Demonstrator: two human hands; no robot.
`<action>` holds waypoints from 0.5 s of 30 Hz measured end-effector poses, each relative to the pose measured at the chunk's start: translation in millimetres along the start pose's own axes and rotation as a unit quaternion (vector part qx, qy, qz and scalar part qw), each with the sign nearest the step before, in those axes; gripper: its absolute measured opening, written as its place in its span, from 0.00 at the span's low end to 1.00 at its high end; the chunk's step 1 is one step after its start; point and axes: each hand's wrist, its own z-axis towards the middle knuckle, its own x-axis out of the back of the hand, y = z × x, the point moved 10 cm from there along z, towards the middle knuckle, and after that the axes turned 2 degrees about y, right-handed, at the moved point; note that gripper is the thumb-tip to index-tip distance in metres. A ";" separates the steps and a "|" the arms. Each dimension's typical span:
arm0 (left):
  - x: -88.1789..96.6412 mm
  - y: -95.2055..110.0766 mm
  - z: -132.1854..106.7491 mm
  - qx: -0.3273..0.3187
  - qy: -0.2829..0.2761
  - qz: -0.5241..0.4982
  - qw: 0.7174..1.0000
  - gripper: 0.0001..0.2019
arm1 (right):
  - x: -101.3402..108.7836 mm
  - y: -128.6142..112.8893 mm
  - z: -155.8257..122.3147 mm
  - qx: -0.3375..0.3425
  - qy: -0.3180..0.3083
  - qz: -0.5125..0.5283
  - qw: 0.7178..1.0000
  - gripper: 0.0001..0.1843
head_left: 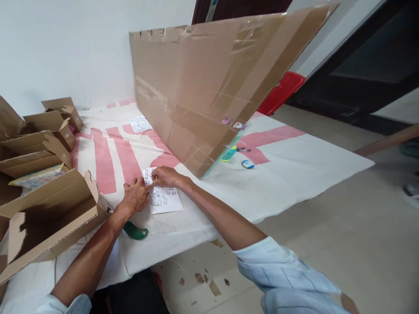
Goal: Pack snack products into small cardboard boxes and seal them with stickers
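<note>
Both my hands rest on a white sheet of small stickers point(163, 198) lying on the white and pink floor cloth point(294, 170). My left hand point(135, 196) lies over the sheet's left edge, its fingers bent and pointing at the stickers. My right hand point(165, 176) is curled at the sheet's top, fingertips pinched against the paper beside my left fingers. Whether a sticker is between them is too small to tell. A green-handled tool point(135, 231) lies just under my left wrist.
A large taped cardboard sheet point(209, 87) stands tilted behind the hands. Several open cardboard boxes point(42, 205) sit at the left. A second sticker sheet point(140, 124) lies farther back. Small items point(248, 164) lie right of the cardboard. Cardboard scraps dot the floor point(206, 279).
</note>
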 end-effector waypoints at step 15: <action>-0.5 -0.2 0.0 -0.008 0.024 -0.028 0.999 0.14 | 4.9 -5.5 3.9 -0.003 0.007 -0.068 0.998 0.10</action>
